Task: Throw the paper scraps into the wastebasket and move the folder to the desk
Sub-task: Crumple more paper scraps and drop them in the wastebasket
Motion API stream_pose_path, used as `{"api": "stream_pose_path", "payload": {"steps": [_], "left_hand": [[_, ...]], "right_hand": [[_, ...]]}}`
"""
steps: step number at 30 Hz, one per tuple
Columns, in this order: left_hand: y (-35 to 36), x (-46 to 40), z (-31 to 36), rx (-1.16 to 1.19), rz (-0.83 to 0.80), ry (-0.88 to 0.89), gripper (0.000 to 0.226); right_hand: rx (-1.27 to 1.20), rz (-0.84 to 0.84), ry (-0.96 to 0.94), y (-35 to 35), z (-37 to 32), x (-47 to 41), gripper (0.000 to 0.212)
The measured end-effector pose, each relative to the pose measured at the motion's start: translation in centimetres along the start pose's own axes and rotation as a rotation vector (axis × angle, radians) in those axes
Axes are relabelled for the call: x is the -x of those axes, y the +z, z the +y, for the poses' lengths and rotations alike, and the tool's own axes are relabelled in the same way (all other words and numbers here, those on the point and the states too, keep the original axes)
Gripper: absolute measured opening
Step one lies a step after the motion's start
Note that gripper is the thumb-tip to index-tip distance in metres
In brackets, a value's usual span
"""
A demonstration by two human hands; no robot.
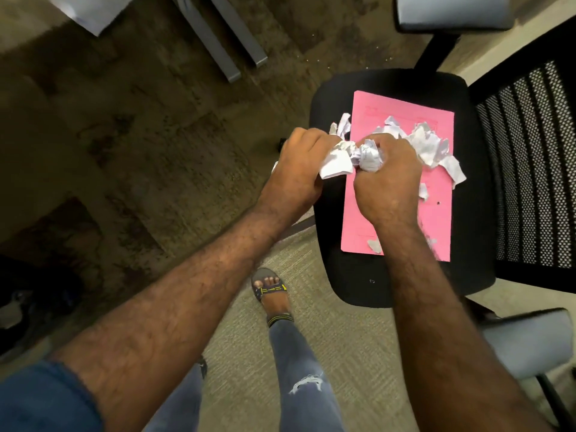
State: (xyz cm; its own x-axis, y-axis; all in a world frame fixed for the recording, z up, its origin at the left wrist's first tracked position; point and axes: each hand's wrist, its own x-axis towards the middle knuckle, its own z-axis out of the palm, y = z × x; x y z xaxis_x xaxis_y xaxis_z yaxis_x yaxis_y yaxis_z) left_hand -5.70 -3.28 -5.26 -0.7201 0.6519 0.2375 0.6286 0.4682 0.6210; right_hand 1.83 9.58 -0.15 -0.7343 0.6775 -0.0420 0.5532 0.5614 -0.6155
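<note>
A pink folder (402, 213) lies flat on the black seat of an office chair (352, 275). White torn paper scraps (427, 145) are heaped on the folder's upper half, and a few small bits lie near its lower edge. My left hand (299, 163) grips a bunch of white scraps (336, 165) at the folder's left edge. My right hand (386, 182) is curled round a crumpled wad of paper (369, 157) right beside it. The two hands almost touch above the folder. No wastebasket is in view.
The chair's mesh back (530, 157) rises at the right, with grey armrests at the top right (452, 10) and the lower right (530, 341). Grey metal desk legs (218, 42) stand on the brown carpet at the upper left. My sandalled foot (271, 294) is beside the seat.
</note>
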Motion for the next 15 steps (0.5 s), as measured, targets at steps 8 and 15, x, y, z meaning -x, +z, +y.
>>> {"api": "stream_pose_path", "payload": {"steps": [8, 15], "left_hand": [[-6.2, 5.8, -5.6, -0.021, 0.061, -0.129, 0.029], [-12.3, 13.0, -10.7, -0.032, 0.127, -0.269, 0.028]], "right_hand": [[0.049, -0.136, -0.082, 5.9, -6.5, 3.5, 0.037], [0.062, -0.262, -0.183, 12.9, -12.7, 8.3, 0.039]]}}
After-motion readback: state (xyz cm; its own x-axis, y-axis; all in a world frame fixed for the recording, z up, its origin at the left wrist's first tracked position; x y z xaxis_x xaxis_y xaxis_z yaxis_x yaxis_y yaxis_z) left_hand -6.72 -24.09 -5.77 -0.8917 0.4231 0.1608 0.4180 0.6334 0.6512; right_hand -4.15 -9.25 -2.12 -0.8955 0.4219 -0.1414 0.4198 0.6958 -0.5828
